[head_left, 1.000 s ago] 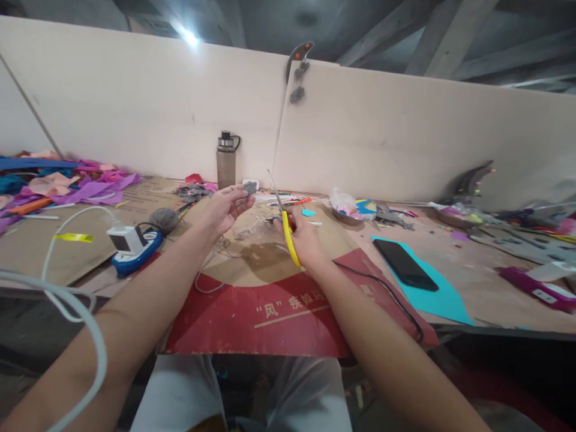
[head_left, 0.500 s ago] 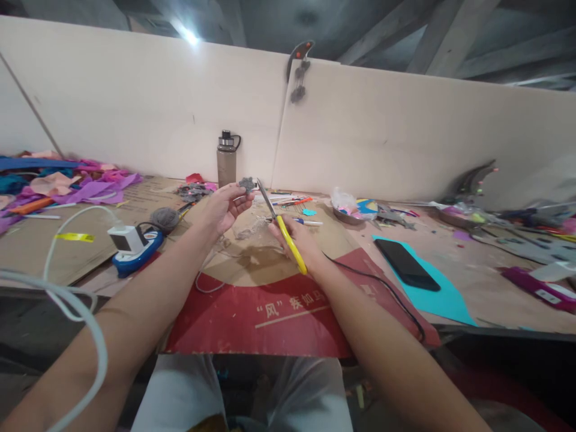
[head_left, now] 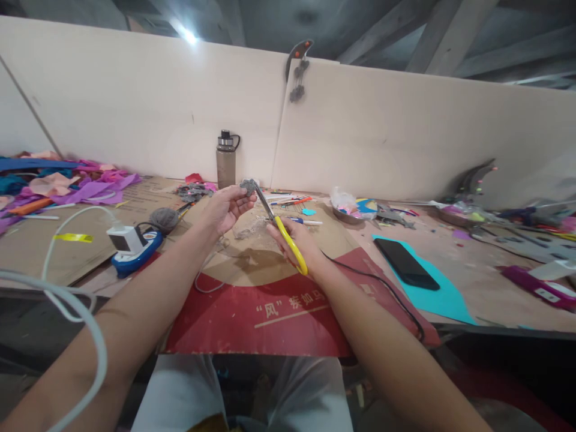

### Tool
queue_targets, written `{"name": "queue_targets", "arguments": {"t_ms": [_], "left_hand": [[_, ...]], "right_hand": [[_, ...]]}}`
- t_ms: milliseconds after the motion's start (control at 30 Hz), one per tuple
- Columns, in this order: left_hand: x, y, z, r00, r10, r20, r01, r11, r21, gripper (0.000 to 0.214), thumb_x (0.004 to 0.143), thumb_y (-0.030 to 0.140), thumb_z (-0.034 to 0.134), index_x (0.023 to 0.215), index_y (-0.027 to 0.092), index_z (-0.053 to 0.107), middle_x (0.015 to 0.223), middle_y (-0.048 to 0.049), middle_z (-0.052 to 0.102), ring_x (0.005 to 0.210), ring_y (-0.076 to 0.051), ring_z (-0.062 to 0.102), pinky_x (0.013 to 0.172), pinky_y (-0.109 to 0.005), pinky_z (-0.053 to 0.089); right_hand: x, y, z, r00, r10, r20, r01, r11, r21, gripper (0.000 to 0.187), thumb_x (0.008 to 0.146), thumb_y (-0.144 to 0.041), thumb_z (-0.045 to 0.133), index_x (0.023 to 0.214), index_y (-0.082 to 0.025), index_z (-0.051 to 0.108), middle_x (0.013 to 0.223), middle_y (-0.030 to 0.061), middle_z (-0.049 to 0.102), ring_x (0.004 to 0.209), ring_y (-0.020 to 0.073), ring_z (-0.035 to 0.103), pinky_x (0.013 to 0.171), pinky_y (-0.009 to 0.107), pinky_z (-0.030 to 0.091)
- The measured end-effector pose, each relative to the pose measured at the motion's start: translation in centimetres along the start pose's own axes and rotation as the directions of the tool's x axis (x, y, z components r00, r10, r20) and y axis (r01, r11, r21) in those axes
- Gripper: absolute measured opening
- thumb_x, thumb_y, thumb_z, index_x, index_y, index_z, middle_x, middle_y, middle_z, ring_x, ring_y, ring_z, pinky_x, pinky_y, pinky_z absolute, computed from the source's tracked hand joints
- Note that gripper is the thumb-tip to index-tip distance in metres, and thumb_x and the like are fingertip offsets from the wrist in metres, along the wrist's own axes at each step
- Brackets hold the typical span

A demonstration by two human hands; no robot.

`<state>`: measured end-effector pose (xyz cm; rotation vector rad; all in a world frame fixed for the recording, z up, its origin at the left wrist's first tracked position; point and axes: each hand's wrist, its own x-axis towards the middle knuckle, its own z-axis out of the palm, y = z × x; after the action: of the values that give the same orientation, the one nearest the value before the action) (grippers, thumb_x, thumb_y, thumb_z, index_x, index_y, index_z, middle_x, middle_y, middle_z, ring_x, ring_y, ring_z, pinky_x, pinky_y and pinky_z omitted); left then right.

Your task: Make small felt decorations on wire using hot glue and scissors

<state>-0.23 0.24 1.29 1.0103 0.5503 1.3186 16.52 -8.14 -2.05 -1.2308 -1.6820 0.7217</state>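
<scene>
Between thumb and fingers, my left hand [head_left: 230, 207] pinches a small grey felt piece [head_left: 247, 186] with a scalloped outline. My right hand [head_left: 294, 240] is closed around the yellow handles of a pair of scissors [head_left: 290, 243]. The blades point up and left, and their tips meet the right edge of the felt piece. Both hands are raised over a red and brown cardboard sheet [head_left: 279, 333]. Loose grey thread [head_left: 252, 228] lies on the sheet under the hands.
A bottle [head_left: 225, 161] stands by the white partition [head_left: 382, 132]. Left are a blue power strip [head_left: 137, 255], a grey yarn ball [head_left: 164, 220] and coloured felt scraps [head_left: 99, 190]. Right are a bowl [head_left: 348, 215] and a black phone [head_left: 406, 263] on turquoise felt [head_left: 450, 305].
The scissor tips have shifted slightly left onto the grey felt piece, and the blades look closer together. My left hand has moved very slightly right.
</scene>
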Motion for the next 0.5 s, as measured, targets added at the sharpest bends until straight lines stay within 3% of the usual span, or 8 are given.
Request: {"name": "queue_targets", "arguments": {"t_ms": [500], "left_hand": [[-0.26, 0.16, 0.41, 0.999, -0.001, -0.043, 0.000, 1.000, -0.021, 0.008, 0.070, 0.003, 0.055, 0.071, 0.010, 0.060, 0.069, -0.0067, 0.068, 0.062, -0.010, 0.065, 0.063, -0.018, 0.055]], "right_hand": [[0.01, 0.09, 0.01, 0.999, -0.048, -0.022, 0.047, 0.998, -0.034, 0.037, 0.080, -0.057, 0.049, 0.075, -0.021, 0.050, 0.046, -0.0060, 0.041, 0.039, 0.0083, 0.037, 0.040, 0.021, 0.031]]}}
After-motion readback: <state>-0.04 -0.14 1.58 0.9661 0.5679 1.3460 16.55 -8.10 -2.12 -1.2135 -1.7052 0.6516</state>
